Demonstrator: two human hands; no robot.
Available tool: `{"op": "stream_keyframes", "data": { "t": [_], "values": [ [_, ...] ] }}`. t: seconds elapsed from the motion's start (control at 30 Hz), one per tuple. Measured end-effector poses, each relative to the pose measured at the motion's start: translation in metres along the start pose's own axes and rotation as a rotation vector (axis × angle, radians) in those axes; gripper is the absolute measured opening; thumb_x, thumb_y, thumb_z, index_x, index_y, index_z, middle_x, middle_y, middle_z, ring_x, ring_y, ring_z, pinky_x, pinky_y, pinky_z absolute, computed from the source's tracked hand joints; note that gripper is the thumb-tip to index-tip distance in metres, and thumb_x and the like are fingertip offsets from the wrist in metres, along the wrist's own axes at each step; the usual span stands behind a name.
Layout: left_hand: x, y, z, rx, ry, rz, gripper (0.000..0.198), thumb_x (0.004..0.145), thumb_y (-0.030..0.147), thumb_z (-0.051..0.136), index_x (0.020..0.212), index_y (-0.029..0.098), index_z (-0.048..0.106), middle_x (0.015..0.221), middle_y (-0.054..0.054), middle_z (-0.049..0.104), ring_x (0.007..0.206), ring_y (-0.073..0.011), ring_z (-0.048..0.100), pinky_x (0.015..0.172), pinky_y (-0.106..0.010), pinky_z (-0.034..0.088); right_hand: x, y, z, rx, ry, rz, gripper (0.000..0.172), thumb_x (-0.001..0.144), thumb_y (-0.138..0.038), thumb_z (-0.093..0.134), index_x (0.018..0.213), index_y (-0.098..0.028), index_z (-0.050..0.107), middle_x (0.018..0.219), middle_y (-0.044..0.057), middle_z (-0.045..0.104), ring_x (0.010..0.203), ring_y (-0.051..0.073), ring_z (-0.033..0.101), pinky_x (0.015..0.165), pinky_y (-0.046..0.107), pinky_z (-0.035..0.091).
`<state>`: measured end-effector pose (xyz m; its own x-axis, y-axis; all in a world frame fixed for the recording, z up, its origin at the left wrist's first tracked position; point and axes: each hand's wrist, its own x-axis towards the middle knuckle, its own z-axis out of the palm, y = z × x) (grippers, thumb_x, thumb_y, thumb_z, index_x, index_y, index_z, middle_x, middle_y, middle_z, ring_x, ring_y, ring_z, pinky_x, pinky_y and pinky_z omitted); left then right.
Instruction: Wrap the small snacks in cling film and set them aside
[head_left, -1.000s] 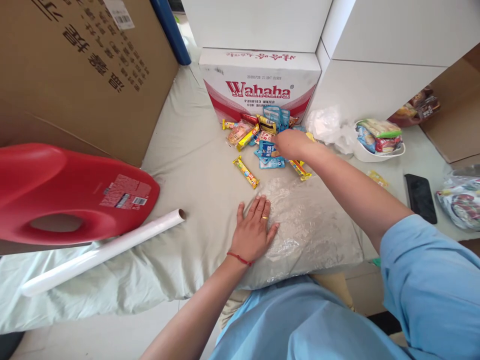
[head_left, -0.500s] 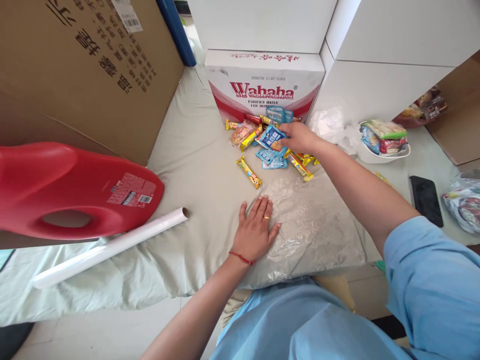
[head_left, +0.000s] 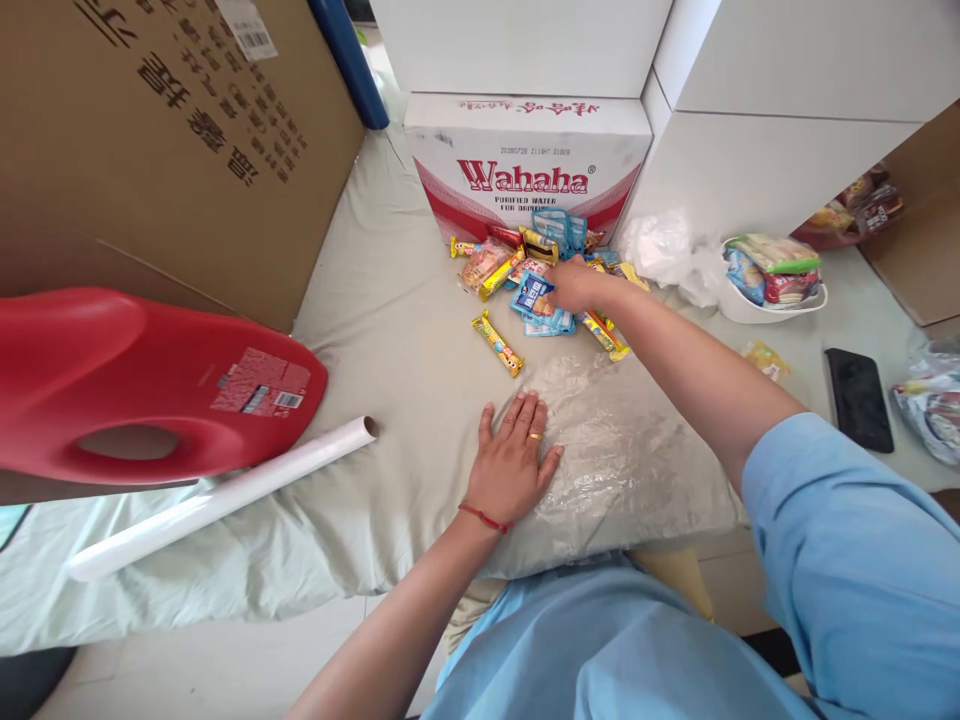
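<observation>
My left hand (head_left: pixel 510 455) lies flat, fingers stretched, on the cloth and the left edge of a clear plastic sheet (head_left: pixel 630 460). My right hand (head_left: pixel 576 285) reaches into the snack pile with fingers curled at the right edge of a blue snack packet (head_left: pixel 534 297); its fingertips are partly hidden. Under that packet are other light-blue packets (head_left: pixel 551 325). Around them lie yellow-wrapped snack bars (head_left: pixel 602 335), a pinkish packet (head_left: pixel 484 265) and more blue packets (head_left: pixel 562 230) behind. One yellow snack bar (head_left: pixel 497 343) lies apart, in front of the pile.
A Wahaha water carton (head_left: pixel 525 150) stands behind the pile. To the left are a large cardboard box (head_left: pixel 187 200), a red plastic jug (head_left: pixel 172 380) and a white roll (head_left: pixel 225 500). Rightward sit a plastic bag (head_left: pixel 660 245), a white snack basket (head_left: pixel 780 308) and a black phone (head_left: pixel 859 400).
My right hand has moved slightly down with the blue packet, which now sits lower and further left over the light-blue packets. My left hand has stayed in place.
</observation>
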<state>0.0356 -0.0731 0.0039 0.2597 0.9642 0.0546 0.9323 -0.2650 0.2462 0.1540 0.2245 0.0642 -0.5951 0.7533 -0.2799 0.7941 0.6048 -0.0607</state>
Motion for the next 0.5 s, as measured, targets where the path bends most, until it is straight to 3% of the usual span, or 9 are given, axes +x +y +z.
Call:
{"op": "stream_keyframes", "data": {
  "t": [0.1, 0.17, 0.4, 0.5],
  "values": [
    [0.0, 0.0, 0.0, -0.004, -0.003, 0.001, 0.063, 0.107, 0.05, 0.033, 0.159, 0.016, 0.04, 0.168, -0.013, 0.036, 0.157, -0.0273, 0.03, 0.13, -0.059, 0.011, 0.004, -0.004, 0.001, -0.028, -0.098, 0.071, 0.037, 0.093, -0.027, 0.061, 0.124, -0.007, 0.069, 0.124, 0.021, 0.072, 0.115, 0.032, 0.065, 0.102, 0.041, 0.046],
    [0.0, 0.0, 0.0, -0.003, 0.0, -0.002, 0.063, 0.106, 0.051, 0.034, 0.159, 0.016, 0.04, 0.167, -0.013, 0.036, 0.157, -0.0276, 0.03, 0.13, -0.059, 0.012, 0.001, -0.005, 0.0, 0.021, -0.085, 0.075, 0.035, 0.094, -0.028, 0.061, 0.121, -0.008, 0.07, 0.124, 0.021, 0.071, 0.114, 0.032, 0.065, 0.099, 0.039, 0.047],
    [0.0, 0.001, 0.0, 0.006, -0.004, -0.001, 0.064, 0.107, 0.051, 0.032, 0.159, 0.015, 0.039, 0.168, -0.013, 0.036, 0.157, -0.0274, 0.03, 0.129, -0.06, 0.014, -0.024, -0.001, 0.001, 0.324, 0.206, 0.124, 0.013, 0.088, -0.02, 0.063, 0.095, -0.013, 0.071, 0.1, 0.013, 0.073, 0.097, 0.027, 0.065, 0.089, 0.035, 0.048],
    [0.0, 0.001, 0.001, 0.008, -0.002, -0.004, 0.064, 0.106, 0.051, 0.033, 0.158, 0.015, 0.04, 0.168, -0.013, 0.035, 0.157, -0.0272, 0.03, 0.129, -0.061, 0.014, -0.05, 0.005, 0.003, 0.634, 0.372, 0.16, 0.006, 0.085, -0.019, 0.067, 0.083, -0.014, 0.069, 0.087, 0.007, 0.071, 0.088, 0.024, 0.065, 0.083, 0.034, 0.05]
  ]
}}
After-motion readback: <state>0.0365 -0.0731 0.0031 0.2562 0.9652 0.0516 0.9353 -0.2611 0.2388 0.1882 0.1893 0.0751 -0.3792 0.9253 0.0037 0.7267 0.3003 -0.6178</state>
